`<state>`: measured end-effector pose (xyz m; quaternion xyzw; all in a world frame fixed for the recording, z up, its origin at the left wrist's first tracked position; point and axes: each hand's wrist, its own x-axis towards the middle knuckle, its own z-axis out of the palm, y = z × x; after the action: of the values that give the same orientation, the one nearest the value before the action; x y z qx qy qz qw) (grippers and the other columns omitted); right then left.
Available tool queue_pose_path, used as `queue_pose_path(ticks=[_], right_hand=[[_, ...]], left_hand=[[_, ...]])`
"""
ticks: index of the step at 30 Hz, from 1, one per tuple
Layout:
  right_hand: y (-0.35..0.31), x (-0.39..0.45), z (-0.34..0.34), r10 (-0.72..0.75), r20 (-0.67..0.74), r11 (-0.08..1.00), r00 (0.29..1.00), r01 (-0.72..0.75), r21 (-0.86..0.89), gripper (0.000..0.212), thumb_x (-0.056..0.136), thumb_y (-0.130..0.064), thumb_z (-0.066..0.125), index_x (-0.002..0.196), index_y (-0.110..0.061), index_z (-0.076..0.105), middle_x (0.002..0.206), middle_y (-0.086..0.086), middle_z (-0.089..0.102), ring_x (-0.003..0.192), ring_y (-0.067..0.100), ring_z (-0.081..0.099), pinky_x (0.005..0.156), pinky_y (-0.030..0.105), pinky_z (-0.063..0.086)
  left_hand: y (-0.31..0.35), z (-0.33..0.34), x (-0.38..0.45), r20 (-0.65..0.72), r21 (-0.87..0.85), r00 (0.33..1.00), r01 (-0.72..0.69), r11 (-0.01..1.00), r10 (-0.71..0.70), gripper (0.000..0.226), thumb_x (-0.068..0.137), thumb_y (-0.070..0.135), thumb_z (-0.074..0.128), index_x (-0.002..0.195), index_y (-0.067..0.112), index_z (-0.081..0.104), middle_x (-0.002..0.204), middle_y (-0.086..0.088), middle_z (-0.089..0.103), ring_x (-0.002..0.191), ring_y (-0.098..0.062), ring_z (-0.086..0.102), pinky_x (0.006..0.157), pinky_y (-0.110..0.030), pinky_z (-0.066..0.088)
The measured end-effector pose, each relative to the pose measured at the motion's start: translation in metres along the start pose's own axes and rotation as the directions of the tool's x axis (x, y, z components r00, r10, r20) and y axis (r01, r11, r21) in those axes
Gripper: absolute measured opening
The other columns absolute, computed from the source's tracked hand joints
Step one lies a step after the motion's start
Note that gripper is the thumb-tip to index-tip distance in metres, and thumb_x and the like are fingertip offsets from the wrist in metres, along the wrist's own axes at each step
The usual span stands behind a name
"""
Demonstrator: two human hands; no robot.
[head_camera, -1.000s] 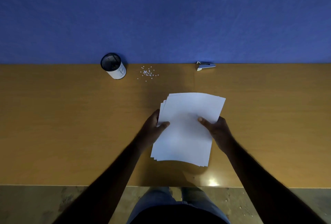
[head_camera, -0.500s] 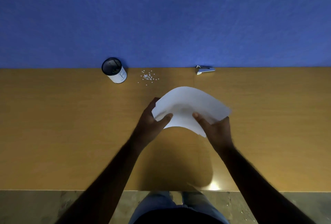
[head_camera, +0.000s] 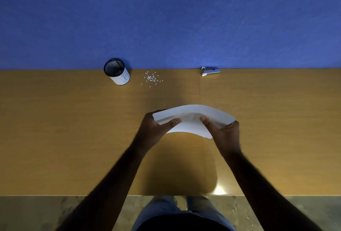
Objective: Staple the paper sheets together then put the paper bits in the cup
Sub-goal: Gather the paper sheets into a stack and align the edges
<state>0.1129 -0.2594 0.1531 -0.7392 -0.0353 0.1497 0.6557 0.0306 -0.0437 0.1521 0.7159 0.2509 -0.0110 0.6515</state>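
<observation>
- The stack of paper sheets (head_camera: 191, 120) was held upright and bowed above the wooden worktop (head_camera: 73, 138), its lower edge lifted clear near the middle of the surface.
- The left hand (head_camera: 155, 131) pinched the stack's left end, thumb on the near face and fingers behind.
- The right hand (head_camera: 224, 134) pinched the right end the same way, thumb forward on the near face.
- The step in hand looked like squaring the sheets before stapling. To do it well, the grip should loosen a little and the lower edge be tapped flat on the worktop, so that the sheets slide level; a tight pinch would lock any stagger in place.
- Flattening the bow first would help the corners meet, since a curved stack lets inner sheets creep.
- The stapler (head_camera: 210, 71) lay well apart at the far edge against the blue wall (head_camera: 166, 18), so one hand would need to keep the corner clamped while the other fetched it.
- The paper bits (head_camera: 152, 78) lay scattered just beside the mesh cup (head_camera: 118, 72), untouched.
</observation>
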Motion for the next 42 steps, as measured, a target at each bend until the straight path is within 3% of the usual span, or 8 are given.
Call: queue_pose_path(ticks=[4, 12, 18, 28, 31, 34, 38, 42], right_hand=[[-0.003, 0.0, 0.0, -0.009, 0.021, 1.0, 1.0, 0.009, -0.016, 0.02, 0.082, -0.017, 0.085, 0.099, -0.025, 0.078, 0.097, -0.006, 0.081, 0.094, 0.014, 0.078, 0.081, 0.033, 0.063], [-0.004, -0.003, 0.001, 0.018, -0.009, 0.998, 1.0, -0.018, -0.064, 0.016, 0.084, -0.022, 0.085, 0.098, -0.02, 0.079, 0.095, -0.005, 0.081, 0.092, 0.013, 0.078, 0.083, 0.039, 0.064], [-0.004, -0.004, -0.003, -0.03, 0.02, 0.99, 0.999, 0.033, -0.139, 0.024, 0.087, -0.025, 0.082, 0.109, -0.022, 0.076, 0.102, -0.005, 0.079, 0.098, 0.013, 0.075, 0.086, 0.045, 0.063], [-0.009, -0.002, -0.01, -0.071, 0.0, 0.989, 0.997, 0.07, -0.13, 0.023, 0.081, -0.026, 0.087, 0.101, -0.023, 0.077, 0.097, -0.005, 0.078, 0.093, 0.015, 0.075, 0.081, 0.041, 0.063], [-0.007, -0.001, -0.011, -0.059, 0.005, 0.989, 0.998, 0.059, -0.135, 0.02, 0.081, -0.022, 0.088, 0.098, -0.024, 0.077, 0.095, -0.006, 0.079, 0.092, 0.015, 0.076, 0.081, 0.039, 0.063], [-0.005, -0.002, -0.011, -0.042, 0.007, 0.991, 0.999, 0.042, -0.126, 0.016, 0.082, -0.02, 0.087, 0.095, -0.021, 0.078, 0.092, -0.004, 0.079, 0.088, 0.014, 0.076, 0.08, 0.039, 0.063], [-0.004, -0.003, -0.012, -0.04, 0.002, 0.992, 0.999, 0.04, -0.121, 0.015, 0.082, -0.019, 0.087, 0.095, -0.02, 0.079, 0.092, -0.003, 0.08, 0.089, 0.017, 0.076, 0.081, 0.039, 0.062], [-0.006, -0.004, -0.013, -0.067, 0.007, 0.988, 0.998, 0.067, -0.136, 0.017, 0.081, -0.019, 0.088, 0.095, -0.021, 0.079, 0.091, -0.006, 0.079, 0.088, 0.013, 0.075, 0.079, 0.027, 0.06]], left_hand=[[-0.002, -0.004, 0.002, -0.015, 0.003, 0.999, 0.039, 0.999, -0.039, 0.024, 0.081, 0.023, 0.095, 0.103, 0.022, 0.084, 0.099, 0.006, 0.085, 0.096, -0.012, 0.081, 0.087, -0.031, 0.065], [0.001, -0.001, -0.004, -0.03, -0.062, 0.999, 0.022, 0.998, -0.024, 0.016, 0.09, 0.013, 0.086, 0.096, 0.027, 0.084, 0.097, 0.008, 0.085, 0.096, -0.008, 0.081, 0.084, -0.023, 0.063], [0.009, -0.002, -0.008, 0.02, -0.052, 0.998, -0.051, 0.997, 0.052, 0.031, 0.091, 0.013, 0.085, 0.113, 0.034, 0.08, 0.111, 0.014, 0.083, 0.108, -0.004, 0.077, 0.095, -0.021, 0.061], [0.009, -0.006, -0.007, 0.092, -0.053, 0.992, -0.078, 0.995, 0.083, 0.034, 0.092, 0.009, 0.082, 0.121, 0.027, 0.081, 0.123, 0.013, 0.08, 0.118, -0.008, 0.074, 0.104, -0.033, 0.06], [0.009, -0.006, -0.006, 0.119, -0.032, 0.991, -0.063, 0.997, 0.066, 0.031, 0.094, 0.011, 0.082, 0.119, 0.029, 0.082, 0.119, 0.017, 0.081, 0.114, -0.004, 0.074, 0.097, -0.022, 0.06], [0.006, -0.006, -0.007, 0.078, 0.024, 0.996, -0.044, 0.999, 0.042, 0.027, 0.093, 0.017, 0.083, 0.103, 0.042, 0.079, 0.099, 0.028, 0.081, 0.096, 0.006, 0.075, 0.08, -0.008, 0.056], [0.001, -0.005, -0.005, 0.056, 0.042, 0.998, -0.031, 0.999, 0.028, 0.023, 0.095, 0.02, 0.082, 0.1, 0.042, 0.078, 0.098, 0.026, 0.081, 0.096, 0.004, 0.076, 0.084, -0.013, 0.059], [0.004, -0.006, -0.007, 0.057, 0.013, 0.998, -0.034, 0.999, 0.034, 0.023, 0.094, 0.019, 0.083, 0.1, 0.041, 0.079, 0.101, 0.022, 0.082, 0.098, 0.001, 0.077, 0.086, -0.018, 0.061]])
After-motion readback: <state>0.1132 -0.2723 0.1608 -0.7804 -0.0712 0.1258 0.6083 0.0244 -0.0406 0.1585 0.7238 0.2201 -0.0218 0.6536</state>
